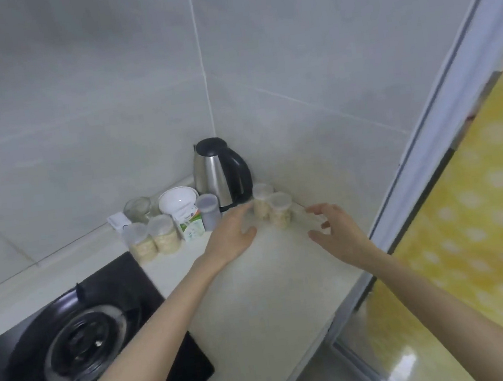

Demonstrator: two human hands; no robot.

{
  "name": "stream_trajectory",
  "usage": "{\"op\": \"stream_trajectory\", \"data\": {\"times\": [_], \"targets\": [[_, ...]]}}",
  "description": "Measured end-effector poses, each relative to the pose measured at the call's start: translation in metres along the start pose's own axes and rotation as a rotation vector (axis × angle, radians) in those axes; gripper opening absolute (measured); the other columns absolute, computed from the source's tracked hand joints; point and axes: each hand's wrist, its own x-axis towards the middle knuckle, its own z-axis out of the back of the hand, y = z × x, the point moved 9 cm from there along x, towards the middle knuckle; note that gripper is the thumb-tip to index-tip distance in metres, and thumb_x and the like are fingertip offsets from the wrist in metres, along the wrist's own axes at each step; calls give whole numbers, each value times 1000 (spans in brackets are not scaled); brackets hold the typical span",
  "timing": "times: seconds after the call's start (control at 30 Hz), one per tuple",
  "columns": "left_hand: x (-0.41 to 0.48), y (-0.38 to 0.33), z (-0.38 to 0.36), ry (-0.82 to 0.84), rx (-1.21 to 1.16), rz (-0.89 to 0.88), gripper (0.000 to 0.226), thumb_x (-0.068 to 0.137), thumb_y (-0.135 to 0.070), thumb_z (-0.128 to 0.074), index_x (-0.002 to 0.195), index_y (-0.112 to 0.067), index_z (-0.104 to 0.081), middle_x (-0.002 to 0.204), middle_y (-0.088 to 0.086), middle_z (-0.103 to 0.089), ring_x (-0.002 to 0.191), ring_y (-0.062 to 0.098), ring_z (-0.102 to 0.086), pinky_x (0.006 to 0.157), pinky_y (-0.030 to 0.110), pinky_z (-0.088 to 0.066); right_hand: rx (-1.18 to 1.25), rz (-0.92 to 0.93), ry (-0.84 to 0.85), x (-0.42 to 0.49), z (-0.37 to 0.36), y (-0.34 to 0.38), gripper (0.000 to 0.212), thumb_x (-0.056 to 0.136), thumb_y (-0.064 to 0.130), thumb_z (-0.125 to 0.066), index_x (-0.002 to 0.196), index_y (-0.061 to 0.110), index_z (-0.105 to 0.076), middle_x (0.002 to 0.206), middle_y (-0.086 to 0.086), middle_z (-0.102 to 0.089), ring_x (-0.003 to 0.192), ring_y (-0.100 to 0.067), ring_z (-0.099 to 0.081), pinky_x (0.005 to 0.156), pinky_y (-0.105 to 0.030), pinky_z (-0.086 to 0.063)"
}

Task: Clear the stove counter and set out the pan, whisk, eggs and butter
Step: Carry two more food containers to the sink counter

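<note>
Both hands reach toward the far right corner of the worktop (pixel 256 288), where the clutter stands. The left hand (pixel 233 232) is spread with straight fingers, its blurred tips at a pair of lidded jars (pixel 263 203) — whether they touch, I cannot tell. The right hand (pixel 337 231) hovers by the right edge, fingers apart and loosely bent, holding nothing. A steel kettle (pixel 219 172) fills the corner; along the back edge stand a grey tub (pixel 209 212), a carton (pixel 189 225), a white bowl (pixel 178 200) and two more filled jars (pixel 165 235). The gas burner (pixel 81 340) sits left.
</note>
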Motion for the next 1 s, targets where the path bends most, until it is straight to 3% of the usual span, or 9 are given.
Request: {"op": "stream_trajectory", "data": {"times": [0.17, 0.3, 0.4, 0.5, 0.63, 0.87, 1.0], "targets": [[76, 31, -24, 71, 133, 19, 61, 87, -18, -63, 142, -10, -38, 146, 9, -40, 134, 24, -38, 107, 26, -27, -18, -3, 41, 71, -14, -27, 46, 89, 15, -62, 133, 19, -48, 130, -5, -46, 98, -20, -54, 82, -23, -40], [121, 57, -43, 127, 196, 29, 69, 85, -17, -65, 145, -11, -33, 151, 7, -32, 136, 24, -37, 110, 26, -28, -42, 28, 99, 118, -45, -41, 45, 86, 16, -62, 130, 21, -51, 128, -6, -52, 111, -25, -55, 94, -32, -46], [150, 74, -61, 195, 254, 52, 73, 85, -15, -64, 148, -17, -27, 155, 2, -24, 129, 26, -45, 102, 38, -42, -65, 50, 155, 150, -75, -58, 46, 85, 18, -60, 130, 23, -51, 128, -5, -54, 115, -25, -54, 96, -42, -46], [177, 85, -78, 257, 323, 72, 83, 83, -16, -64, 150, -24, -17, 156, -3, -17, 121, 28, -52, 93, 41, -48, -148, 132, 149, 175, -84, -55, 50, 85, 14, -60, 134, 16, -46, 134, -4, -48, 121, -23, -47, 91, -32, -45], [201, 92, -95, 312, 386, 117, 87, 85, -20, -62, 152, -28, -7, 159, -7, -11, 131, 23, -43, 94, 38, -46, -247, 120, 196, 200, -99, -65, 65, 83, 27, -68, 140, 14, -39, 140, -4, -44, 121, -25, -49, 91, -32, -44], [219, 95, -104, 291, 466, 163, 75, 85, -37, -64, 148, -24, -25, 148, 1, -30, 109, 33, -59, 78, 39, -47, -285, 183, 228, 210, -108, -68, 81, 82, 34, -71, 147, 10, -30, 147, -7, -39, 130, -23, -43, 105, -33, -40], [212, 93, -92, 247, 556, 170, 71, 76, -45, -69, 138, -25, -40, 135, 0, -44, 104, 27, -62, 77, 37, -50, -181, 163, 248, 206, -105, -70, 73, 78, 26, -75, 138, 10, -37, 137, -7, -43, 121, -24, -48, 97, -30, -44]]}}
